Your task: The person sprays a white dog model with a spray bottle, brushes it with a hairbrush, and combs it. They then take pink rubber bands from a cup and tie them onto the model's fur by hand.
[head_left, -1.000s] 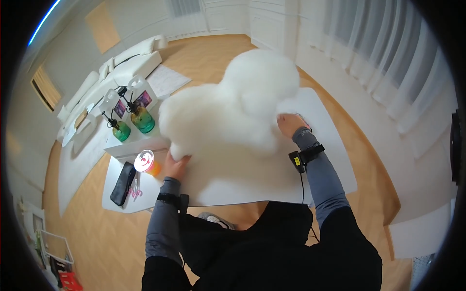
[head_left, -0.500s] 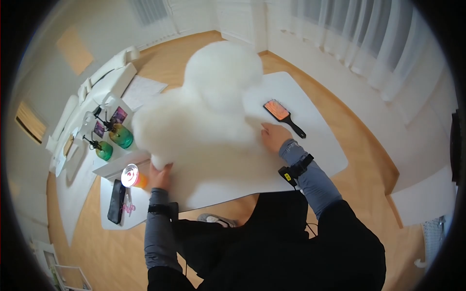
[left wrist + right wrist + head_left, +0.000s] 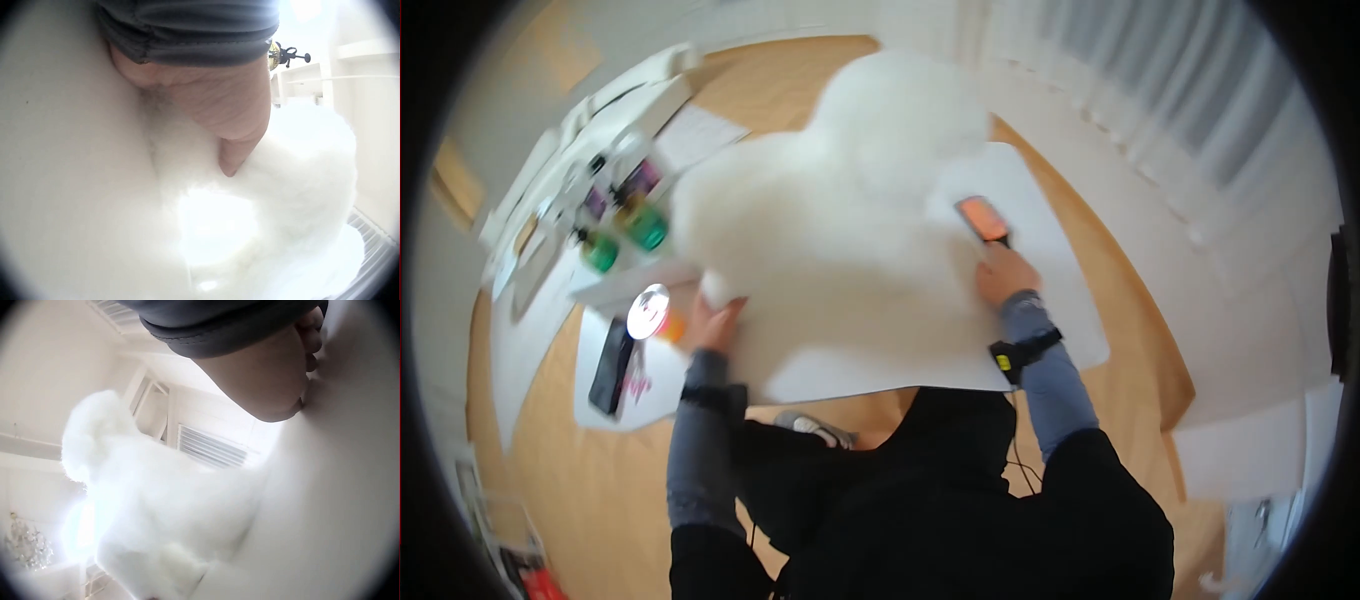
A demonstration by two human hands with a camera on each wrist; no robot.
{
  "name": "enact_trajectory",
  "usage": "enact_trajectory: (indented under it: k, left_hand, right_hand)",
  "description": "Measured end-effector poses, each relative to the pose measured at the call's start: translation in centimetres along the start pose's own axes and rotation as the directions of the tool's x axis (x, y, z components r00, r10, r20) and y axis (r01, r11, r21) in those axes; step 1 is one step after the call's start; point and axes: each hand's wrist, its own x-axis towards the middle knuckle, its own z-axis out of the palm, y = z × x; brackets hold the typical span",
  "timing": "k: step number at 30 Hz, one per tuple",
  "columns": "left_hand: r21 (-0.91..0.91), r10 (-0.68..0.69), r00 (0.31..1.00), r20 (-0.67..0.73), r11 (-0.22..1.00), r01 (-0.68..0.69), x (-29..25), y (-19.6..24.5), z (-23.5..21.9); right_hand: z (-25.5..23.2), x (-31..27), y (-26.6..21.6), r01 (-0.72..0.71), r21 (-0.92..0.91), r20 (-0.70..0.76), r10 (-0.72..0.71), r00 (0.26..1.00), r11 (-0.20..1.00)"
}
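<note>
A large white fluffy animal figure point(image 3: 830, 210), with a rounded head and a thick body, stands on the white table point(image 3: 830, 370). My left hand point(image 3: 712, 325) grips its lower left end, thumb on the near side. In the left wrist view the thumb point(image 3: 232, 159) presses into the fur, which hides the other fingers. On the right lies a paddle hairbrush point(image 3: 982, 218) with an orange bristle face. My right hand point(image 3: 1008, 274) covers its handle with curled fingers. The right wrist view shows those fingers point(image 3: 309, 340) low at the tabletop, beside the figure's fur.
At the table's left are a lidded cup with an orange drink point(image 3: 650, 313), a black pouch point(image 3: 611, 368) and pink-handled scissors point(image 3: 637, 383). Two green spray bottles point(image 3: 640, 222) stand behind them on a raised white surface. A white sofa point(image 3: 640, 110) is beyond.
Half a second ago the right hand was beside the hairbrush, its handle in view; now it is over the handle. The left hand stays on the fluffy figure. The head view has shifted.
</note>
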Motion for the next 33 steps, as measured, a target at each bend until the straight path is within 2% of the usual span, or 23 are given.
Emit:
enact_trajectory:
  k: [2,3,4,5,6,7,10,11,12,14,15,17,18,20,21,23,24,26,27,30,31,33]
  left_hand:
    - [0.182,-0.007,0.994,-0.108,0.983,0.027,-1.1,2.2,0.4]
    - [0.093,0.025,0.995,-0.093,0.995,-0.017,-0.9,1.4,0.4]
    - [0.135,0.041,0.997,-0.069,0.99,-0.032,-0.7,1.2,0.4]
    - [0.142,0.025,0.997,-0.074,0.99,-0.015,-0.9,1.8,0.4]
    - [0.143,0.014,0.997,-0.07,0.99,-0.004,-0.9,2.2,0.5]
    - [0.137,0.017,0.997,-0.071,0.991,-0.007,-0.8,1.8,0.5]
    - [0.143,0.001,0.998,-0.068,0.99,0.009,-1.0,2.6,0.4]
    - [0.147,-0.015,0.999,-0.052,0.989,0.022,-1.1,3.0,0.4]
    - [0.154,-0.018,0.998,-0.058,0.988,0.027,-1.0,2.4,0.5]
    - [0.083,0.017,0.998,-0.063,0.997,-0.011,-0.6,0.8,0.5]
    - [0.089,0.012,0.998,-0.064,0.996,-0.006,-0.6,0.8,0.5]
    - [0.115,0.034,0.996,-0.079,0.993,-0.025,-0.5,0.8,0.8]
    - [0.117,0.034,0.997,-0.074,0.993,-0.025,-0.6,1.5,0.8]
    - [0.098,0.016,0.999,-0.037,0.995,-0.012,-0.8,2.8,0.9]
    - [0.107,0.016,0.999,-0.039,0.994,-0.012,-0.8,2.0,1.0]
    - [0.165,0.058,0.998,0.002,0.985,-0.058,-0.6,0.7,0.7]
    - [0.181,0.056,0.998,0.0,0.982,-0.055,-1.1,2.0,0.0]
    - [0.49,0.129,0.992,-0.002,0.865,-0.111,-2.7,5.1,-0.7]
    - [0.494,0.125,0.992,0.005,0.862,-0.111,-3.1,6.2,-1.5]
    - [0.544,0.275,0.959,0.063,0.796,-0.264,-3.7,10.3,-5.3]
    - [0.594,0.348,0.937,0.034,0.747,-0.299,-3.8,11.7,-6.4]
    - [0.698,0.399,0.916,-0.044,0.668,-0.258,-2.8,11.7,-8.9]
  right_hand:
    - [1.1,0.3,0.8,0.049,0.027,-0.08,-0.047,0.996,0.998]
    - [1.6,0.5,1.3,0.078,0.039,-0.113,-0.073,0.991,0.996]
    - [0.9,0.2,0.6,0.062,0.005,-0.071,-0.061,0.996,0.998]
    - [1.7,0.5,1.0,0.122,0.025,-0.148,-0.117,0.982,0.992]
    - [2.3,1.0,1.3,0.187,0.041,-0.16,-0.178,0.971,0.982]
    - [2.2,0.8,0.6,0.272,0.131,-0.217,-0.24,0.946,0.953]
    - [-1.1,-2.1,-4.7,0.289,0.199,-0.116,-0.27,0.956,0.937]
    - [-0.6,-2.9,-5.8,0.483,0.275,-0.259,-0.42,0.87,0.831]
    - [-0.5,-3.7,-7.0,0.487,0.282,-0.254,-0.425,0.869,0.827]
    - [-0.3,-5.6,-9.9,0.645,0.451,-0.256,-0.603,0.756,0.617]
    - [-0.3,-6.2,-11.4,0.643,0.457,-0.252,-0.603,0.757,0.615]
    - [-0.3,-6.6,-14.5,0.768,0.49,-0.236,-0.785,0.573,0.413]
    - [-0.1,-6.7,-16.0,0.765,0.492,-0.237,-0.781,0.577,0.415]
    - [0.7,-6.4,-18.8,0.744,0.58,-0.204,-0.826,0.526,0.33]
    - [1.3,-6.1,-19.9,0.743,0.586,-0.207,-0.826,0.525,0.324]
    - [2.9,-5.5,-22.2,0.596,0.76,-0.192,-0.787,0.587,0.259]
    - [3.7,-5.2,-23.0,0.59,0.769,-0.197,-0.787,0.585,0.246]
    - [4.9,-4.7,-23.4,0.539,0.797,-0.185,-0.741,0.645,0.271]
    - [5.1,-4.7,-23.3,0.532,0.802,-0.183,-0.737,0.651,0.271]
    - [5.1,-4.8,-23.1,0.439,0.853,-0.121,-0.71,0.693,0.283]
    - [4.9,-4.9,-22.9,0.407,0.874,-0.102,-0.719,0.688,0.265]
    - [4.7,-4.8,-22.8,0.38,0.889,-0.086,-0.723,0.685,0.254]
